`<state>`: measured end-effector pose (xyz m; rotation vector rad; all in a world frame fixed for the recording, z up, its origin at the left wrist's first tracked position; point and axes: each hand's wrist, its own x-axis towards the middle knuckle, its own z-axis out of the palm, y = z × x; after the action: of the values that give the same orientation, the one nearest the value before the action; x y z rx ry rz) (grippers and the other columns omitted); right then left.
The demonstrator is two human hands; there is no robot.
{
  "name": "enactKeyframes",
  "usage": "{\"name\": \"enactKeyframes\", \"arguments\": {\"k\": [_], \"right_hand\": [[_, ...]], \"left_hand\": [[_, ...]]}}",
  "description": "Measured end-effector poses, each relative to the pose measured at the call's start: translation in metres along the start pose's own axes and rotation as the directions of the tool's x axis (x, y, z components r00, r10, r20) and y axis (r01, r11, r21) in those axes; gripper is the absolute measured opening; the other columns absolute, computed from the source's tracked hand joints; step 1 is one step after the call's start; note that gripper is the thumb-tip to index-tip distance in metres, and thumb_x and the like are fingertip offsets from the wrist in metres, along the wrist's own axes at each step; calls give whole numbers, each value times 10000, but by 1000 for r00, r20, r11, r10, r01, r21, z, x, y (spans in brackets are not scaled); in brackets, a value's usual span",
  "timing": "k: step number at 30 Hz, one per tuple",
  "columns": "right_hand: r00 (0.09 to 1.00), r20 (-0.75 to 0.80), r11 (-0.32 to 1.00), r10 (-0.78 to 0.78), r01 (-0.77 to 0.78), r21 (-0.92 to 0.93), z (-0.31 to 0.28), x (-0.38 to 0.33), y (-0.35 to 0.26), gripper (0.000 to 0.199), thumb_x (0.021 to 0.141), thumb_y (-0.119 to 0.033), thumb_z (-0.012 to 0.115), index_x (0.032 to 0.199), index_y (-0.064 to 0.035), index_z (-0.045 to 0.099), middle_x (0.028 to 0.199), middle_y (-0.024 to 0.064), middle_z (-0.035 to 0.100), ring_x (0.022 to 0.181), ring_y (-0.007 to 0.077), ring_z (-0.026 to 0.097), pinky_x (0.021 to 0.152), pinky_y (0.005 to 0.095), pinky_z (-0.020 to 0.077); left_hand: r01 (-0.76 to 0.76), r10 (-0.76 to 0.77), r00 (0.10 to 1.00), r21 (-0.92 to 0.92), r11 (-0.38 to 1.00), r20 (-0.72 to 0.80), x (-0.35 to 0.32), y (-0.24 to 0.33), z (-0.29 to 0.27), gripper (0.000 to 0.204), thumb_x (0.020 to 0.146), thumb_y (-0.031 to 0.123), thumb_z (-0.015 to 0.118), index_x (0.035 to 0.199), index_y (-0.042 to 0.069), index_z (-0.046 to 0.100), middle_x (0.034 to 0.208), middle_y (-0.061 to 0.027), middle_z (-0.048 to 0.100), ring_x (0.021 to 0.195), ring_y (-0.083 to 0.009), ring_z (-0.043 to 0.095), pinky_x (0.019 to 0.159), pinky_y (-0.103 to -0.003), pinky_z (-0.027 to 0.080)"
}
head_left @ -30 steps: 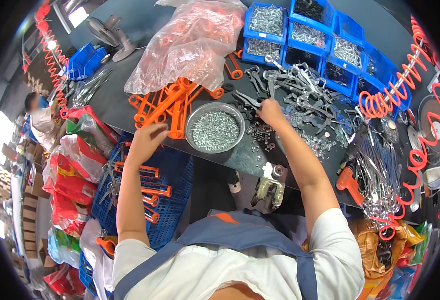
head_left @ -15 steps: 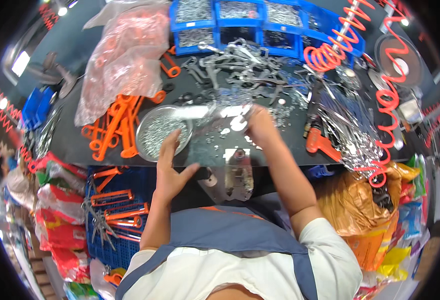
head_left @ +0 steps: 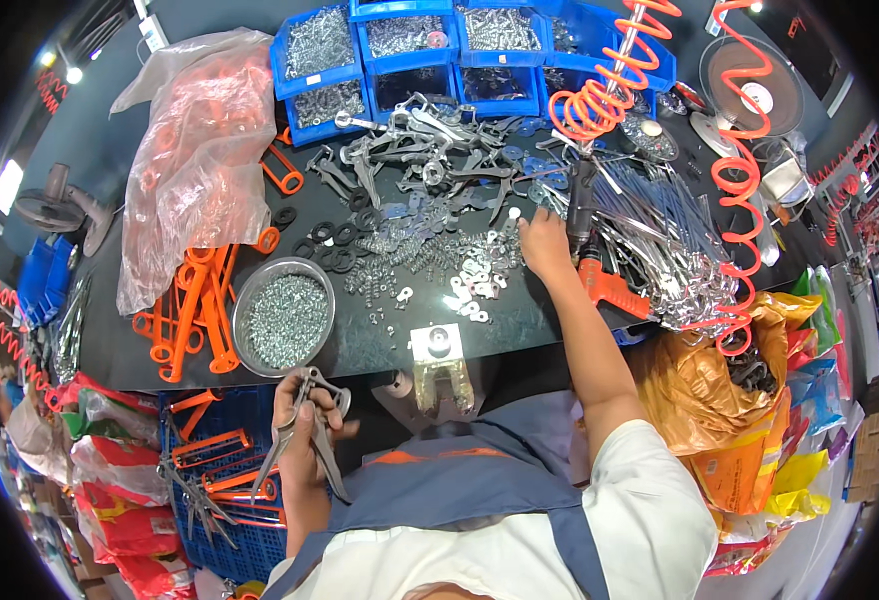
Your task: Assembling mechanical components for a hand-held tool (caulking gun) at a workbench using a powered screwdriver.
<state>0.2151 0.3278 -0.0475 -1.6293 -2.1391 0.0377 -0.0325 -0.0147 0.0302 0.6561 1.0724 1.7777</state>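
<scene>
My left hand (head_left: 305,435) is closed around a grey metal handle part (head_left: 332,465) with a ring end and two long legs, low in front of the table edge. Just beyond it stands a round metal bowl (head_left: 241,345) of small silvery pieces. My right hand (head_left: 545,243) is at the table, fingers bent together beside loose blue-grey flat parts; what they hold, if anything, is hidden. Right of that hand lies a power screwdriver (head_left: 615,290) with an orange grip. Springs (head_left: 430,255) and small white metal plates (head_left: 480,280) lie left of it.
A metal fixture (head_left: 440,350) stands at the front edge. Grey handle parts (head_left: 430,160) are heaped before blue bins (head_left: 410,80). Orange frames (head_left: 195,310) lie under a plastic bag (head_left: 200,160) at left. Metal rods (head_left: 650,230) and a red coiled hose (head_left: 735,210) are right.
My left hand, spread and empty beside the bowl before, now holds the grey handle part nearer my body. My right hand has moved right, toward the screwdriver. The view has shifted.
</scene>
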Motion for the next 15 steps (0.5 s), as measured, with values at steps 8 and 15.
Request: {"name": "enactKeyframes", "arguments": {"k": [8,15], "right_hand": [[965,138,961,222,-193,-196,35,36,48,762,899,-417,471,1282,200,244,1222,475,343,1171,579,365,1015,514,314],[948,234,977,214,-204,-67,26,75,63,810,854,-604,428,1428,-74,215,1426,264,273,1318,428,263,1035,585,222]], "left_hand": [[33,-31,985,10,999,-172,7,-11,-33,492,893,180,574,1305,45,343,960,-55,531,751,-111,552,559,-218,505],[-14,21,983,40,999,-182,11,-14,-31,517,868,197,614,1285,13,370,925,-50,535,711,-118,563,556,-220,493]]}}
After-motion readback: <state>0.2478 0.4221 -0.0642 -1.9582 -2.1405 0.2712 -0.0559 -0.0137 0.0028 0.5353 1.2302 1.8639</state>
